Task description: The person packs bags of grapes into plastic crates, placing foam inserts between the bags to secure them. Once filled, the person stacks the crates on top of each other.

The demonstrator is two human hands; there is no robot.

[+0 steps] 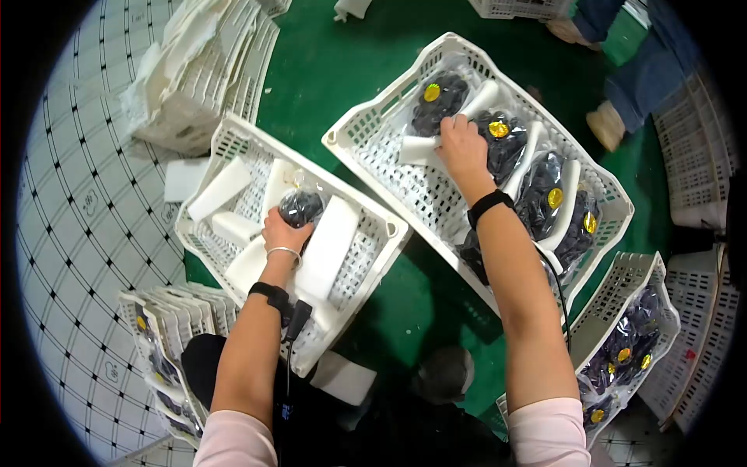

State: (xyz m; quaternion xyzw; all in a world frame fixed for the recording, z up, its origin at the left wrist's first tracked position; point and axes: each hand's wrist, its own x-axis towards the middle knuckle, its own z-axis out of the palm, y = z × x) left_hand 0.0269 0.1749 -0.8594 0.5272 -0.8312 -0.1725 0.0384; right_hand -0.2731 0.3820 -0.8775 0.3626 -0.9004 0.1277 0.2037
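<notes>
My left hand (285,234) is closed around a clear bag of dark grapes (302,208) inside the left white crate (305,162). A thick white foam sheet (330,245) leans right beside that hand, and other foam pieces (221,189) lie to its left. Over in the right crate (373,173), my right hand (464,146) has its fingers closed at the end of a white foam piece (420,150); the grip itself is partly hidden. Bagged dark grapes with yellow round stickers (506,144) fill the right side of this crate, with curved foam strips (563,206) between them.
Stacked white crates (202,86) stand at the upper left, on a patterned floor. Another crate holding bagged grapes (626,342) is at the lower right, and more filled crates (167,350) are at lower left. Another person's legs (646,74) show at the upper right.
</notes>
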